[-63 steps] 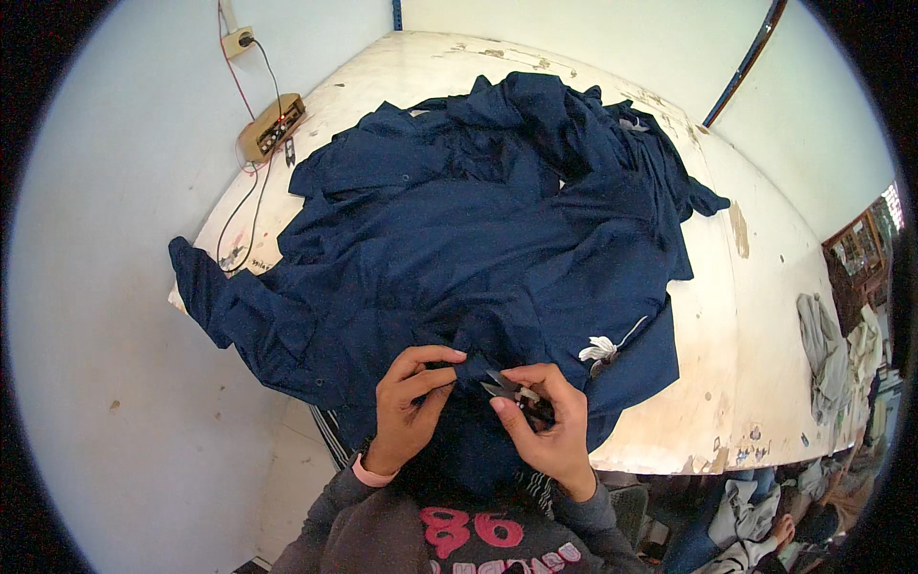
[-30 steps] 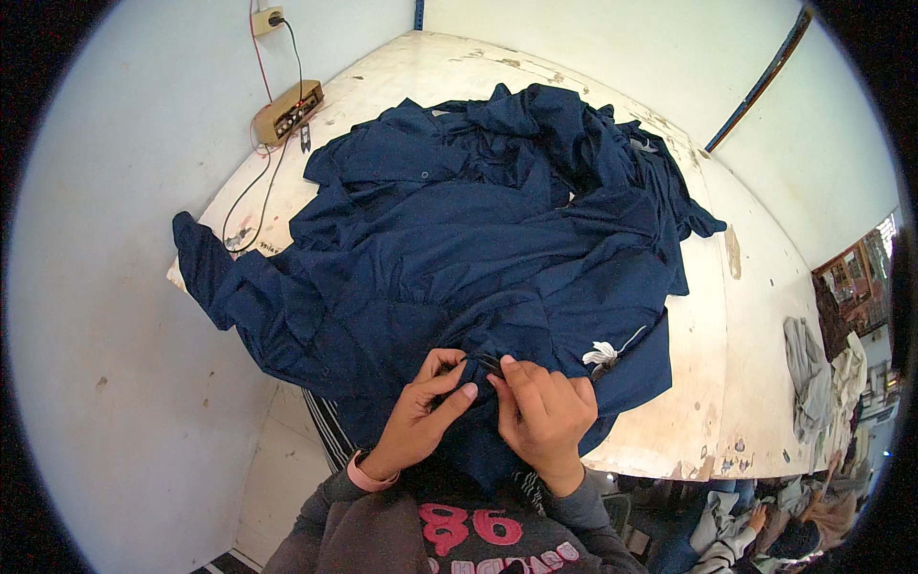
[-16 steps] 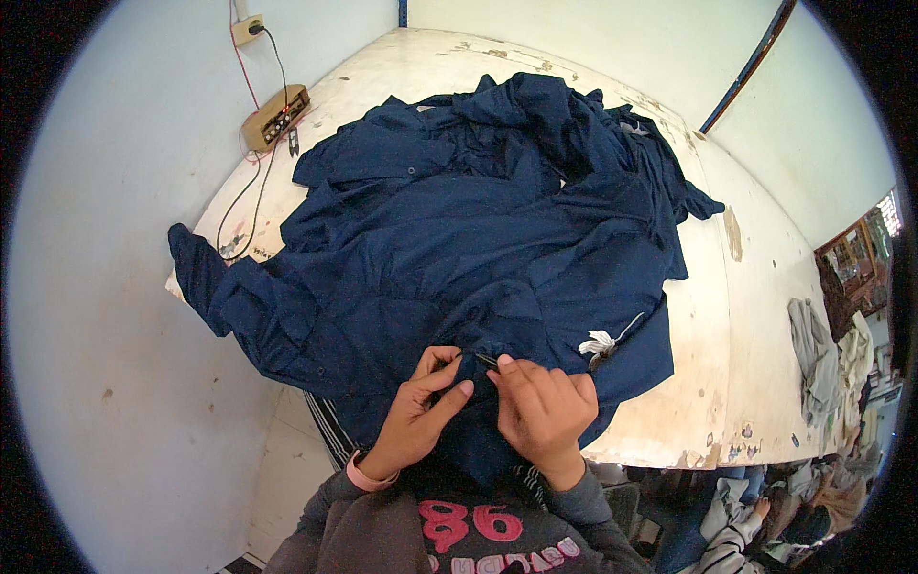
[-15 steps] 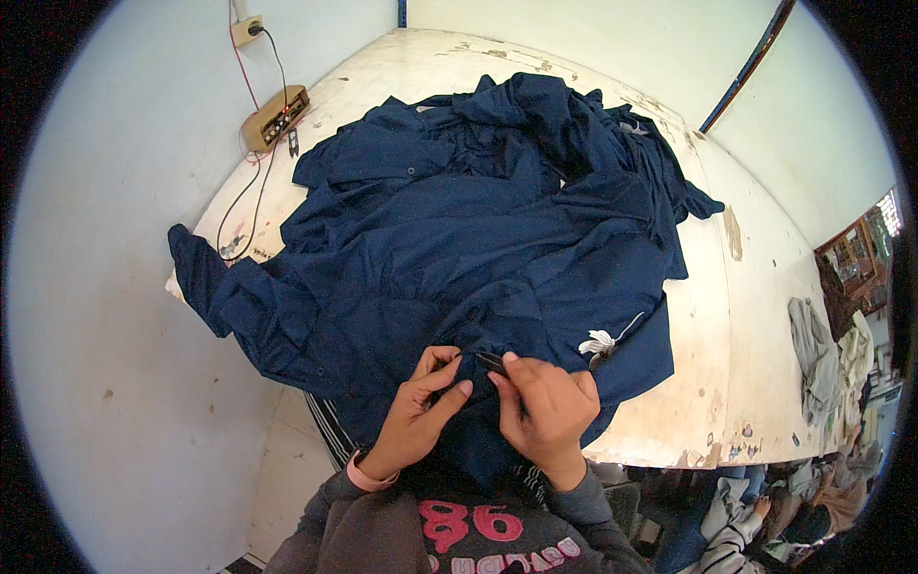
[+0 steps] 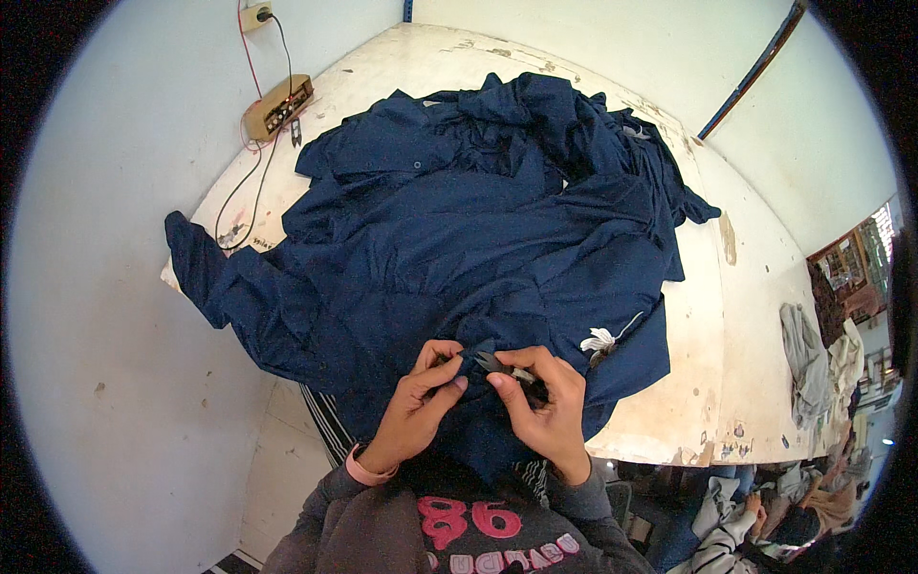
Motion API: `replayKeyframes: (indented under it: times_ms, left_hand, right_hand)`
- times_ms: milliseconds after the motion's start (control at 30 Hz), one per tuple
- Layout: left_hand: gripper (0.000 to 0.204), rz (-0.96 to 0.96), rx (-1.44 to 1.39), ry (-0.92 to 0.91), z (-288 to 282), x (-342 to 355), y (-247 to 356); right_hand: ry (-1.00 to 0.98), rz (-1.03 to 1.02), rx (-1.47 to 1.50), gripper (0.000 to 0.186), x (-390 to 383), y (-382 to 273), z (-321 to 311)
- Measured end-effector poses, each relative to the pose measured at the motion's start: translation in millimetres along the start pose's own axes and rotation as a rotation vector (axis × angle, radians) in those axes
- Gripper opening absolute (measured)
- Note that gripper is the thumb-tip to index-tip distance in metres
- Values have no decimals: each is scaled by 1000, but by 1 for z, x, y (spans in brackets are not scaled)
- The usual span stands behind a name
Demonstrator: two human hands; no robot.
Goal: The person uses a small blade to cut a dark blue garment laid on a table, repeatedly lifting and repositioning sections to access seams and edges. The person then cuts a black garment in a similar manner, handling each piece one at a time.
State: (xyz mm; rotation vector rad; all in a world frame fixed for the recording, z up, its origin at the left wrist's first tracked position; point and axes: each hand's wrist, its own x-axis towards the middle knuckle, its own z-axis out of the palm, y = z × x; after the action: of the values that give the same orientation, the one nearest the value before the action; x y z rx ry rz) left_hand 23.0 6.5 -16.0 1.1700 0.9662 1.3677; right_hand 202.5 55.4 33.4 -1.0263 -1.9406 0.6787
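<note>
A heap of dark navy garments [image 5: 421, 249] covers most of the table in front of me. At its near edge, my left hand [image 5: 421, 407] is closed, pinching a fold of the navy cloth between thumb and fingertips. Small dark thread snips [image 5: 491, 363] are held in my right hand [image 5: 550, 397], between thumb and fingers. Their blades point left, up against the pinched cloth. My fingers hide part of the snips and the exact spot where the blades meet the fabric. A white tuft of thread [image 5: 600, 342] lies on the cloth to the right of my right hand.
The worn white table [image 5: 703, 383] has chipped edges. At the far left stand a brown box with cables [image 5: 277, 107] and another pair of snips [image 5: 295, 132] beside it. A white wall [image 5: 105, 316] rises close on my left. Other people [image 5: 736, 526] sit at the lower right.
My right hand has turned and its fingers have shifted, so the snips' blades show more plainly against the cloth. My left hand keeps its pinch. The whole view has shifted slightly.
</note>
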Motion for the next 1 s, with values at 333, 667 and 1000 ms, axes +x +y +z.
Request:
replayKeyframes:
  times_ms: [333, 667, 1000]
  left_hand:
    - [25, 18, 39, 19, -5, -2, -2]
    - [20, -15, 1, 19, 2, -1, -2]
    - [29, 63, 110, 4, 7, 5, -5]
  right_hand:
    - [32, 21, 55, 16, -2, 7, 7]
    - [-22, 56, 107, 16, -4, 12, 4]
    - [142, 46, 202, 19, -3, 23, 10]
